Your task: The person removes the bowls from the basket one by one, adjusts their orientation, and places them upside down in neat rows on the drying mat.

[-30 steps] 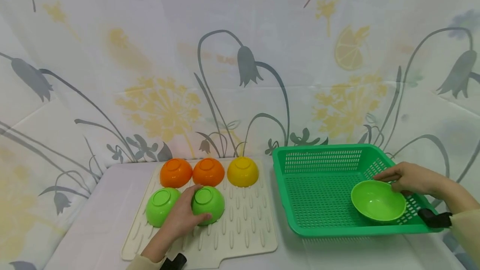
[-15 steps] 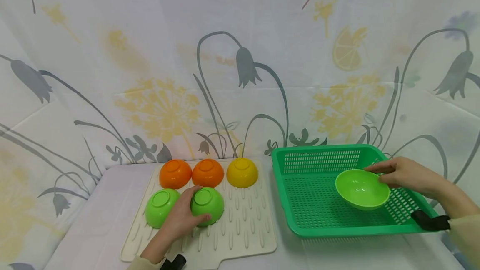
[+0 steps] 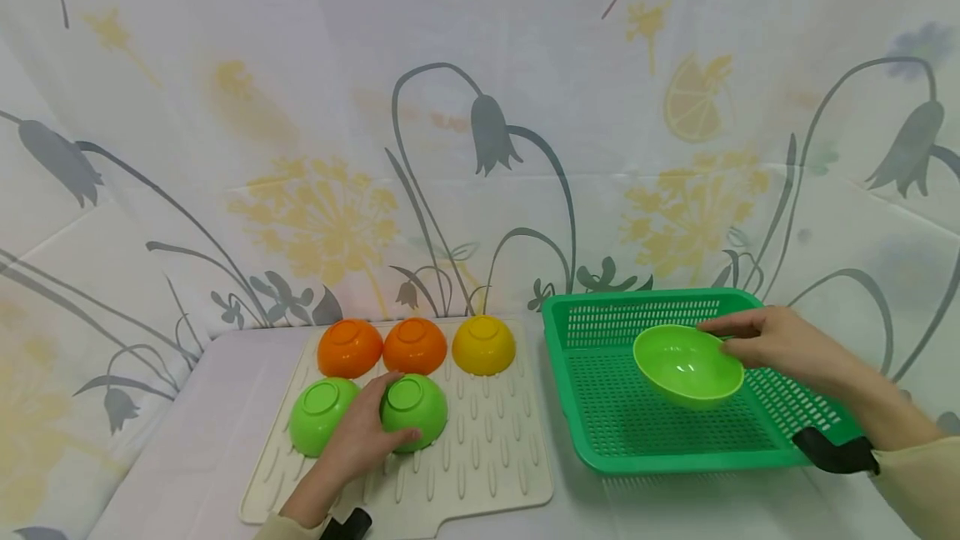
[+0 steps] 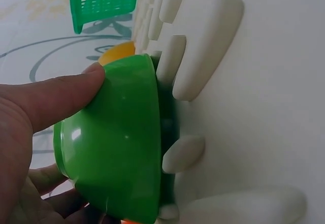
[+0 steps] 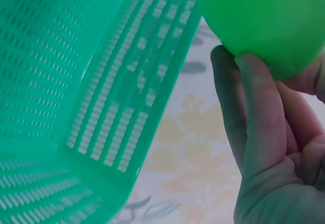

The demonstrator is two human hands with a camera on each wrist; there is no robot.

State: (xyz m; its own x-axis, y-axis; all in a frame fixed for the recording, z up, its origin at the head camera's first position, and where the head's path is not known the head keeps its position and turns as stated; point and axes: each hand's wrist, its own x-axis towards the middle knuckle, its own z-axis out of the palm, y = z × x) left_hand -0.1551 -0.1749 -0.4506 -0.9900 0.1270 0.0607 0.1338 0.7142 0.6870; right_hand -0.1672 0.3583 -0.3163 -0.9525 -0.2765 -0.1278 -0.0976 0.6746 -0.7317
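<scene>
My right hand (image 3: pixel 783 348) pinches the rim of a light green bowl (image 3: pixel 686 365), which is held mouth up over the green basket (image 3: pixel 585 432). In the right wrist view the thumb and fingers meet at the edge of that bowl (image 5: pixel 274 21). On the drying mat (image 3: pixel 495 448), my left hand (image 3: pixel 363 427) grips an upside-down green bowl (image 3: pixel 416 411), its thumb on one side and fingers on the other. The left wrist view shows this bowl (image 4: pixel 117 137) with its rim down against the ridged mat.
Also upside down on the mat are another green bowl (image 3: pixel 322 415), two orange bowls (image 3: pixel 349 348) and a yellow bowl (image 3: pixel 483 346). A patterned cloth (image 3: pixel 480 123) hangs behind, and the white tabletop (image 3: pixel 202 423) shows left of the mat.
My right hand has moved left and up with the green bowl, from the basket's right end to over its middle. The left hand stays on its bowl.
</scene>
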